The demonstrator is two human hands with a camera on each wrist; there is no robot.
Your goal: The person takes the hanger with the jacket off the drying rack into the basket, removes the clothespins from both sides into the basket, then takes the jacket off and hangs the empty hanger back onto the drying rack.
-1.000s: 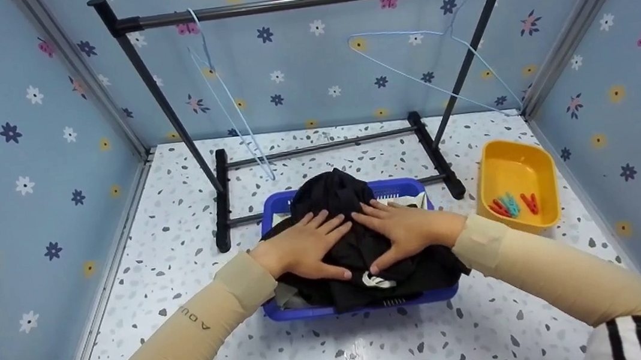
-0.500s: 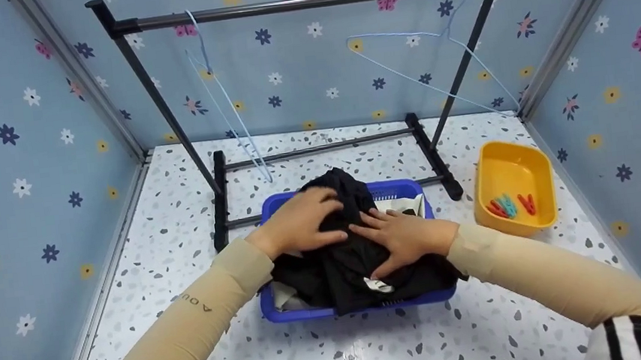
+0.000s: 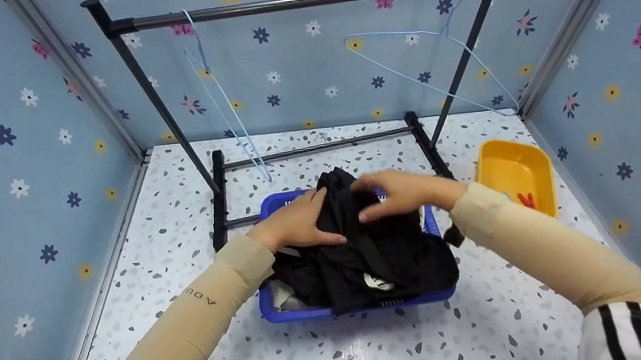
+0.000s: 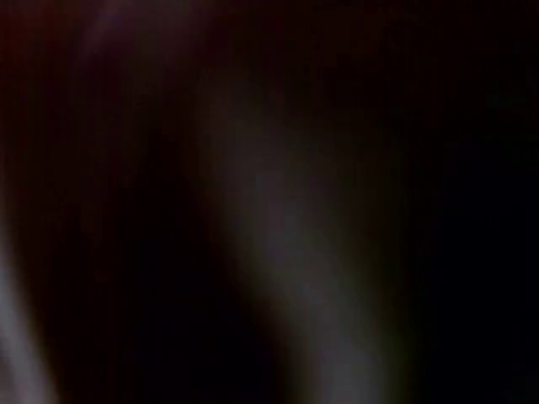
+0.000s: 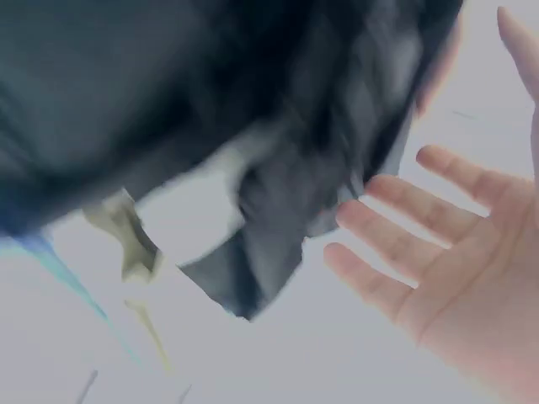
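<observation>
A black garment [image 3: 348,261] with a white mark [image 3: 378,282] lies heaped in a blue basket [image 3: 300,315]. My left hand [image 3: 292,222] rests along the heap's left side, thumb apart from the fingers. The left wrist view is too dark and blurred to show it. My right hand [image 3: 397,192] is at the far right of the heap, its fingers bent lightly in the head view. In the right wrist view, the right hand [image 5: 472,252] has spread fingers beside hanging black cloth [image 5: 269,219], with nothing in the palm. Pale cloth [image 3: 282,298] peeks out at the basket's front left.
Behind the basket stands a black clothes rack [image 3: 300,3]. Two blue wire hangers hang from it, a left hanger [image 3: 234,111] and a right hanger [image 3: 398,68]. A yellow tub [image 3: 511,158] with clothes pegs [image 3: 527,200] sits to the right, partly behind my right forearm.
Both hands lay flat on the heap. The left lifted and shifted slightly left; the right came up off the cloth toward the back. Black cloth now covers the pale cloth at the back right.
</observation>
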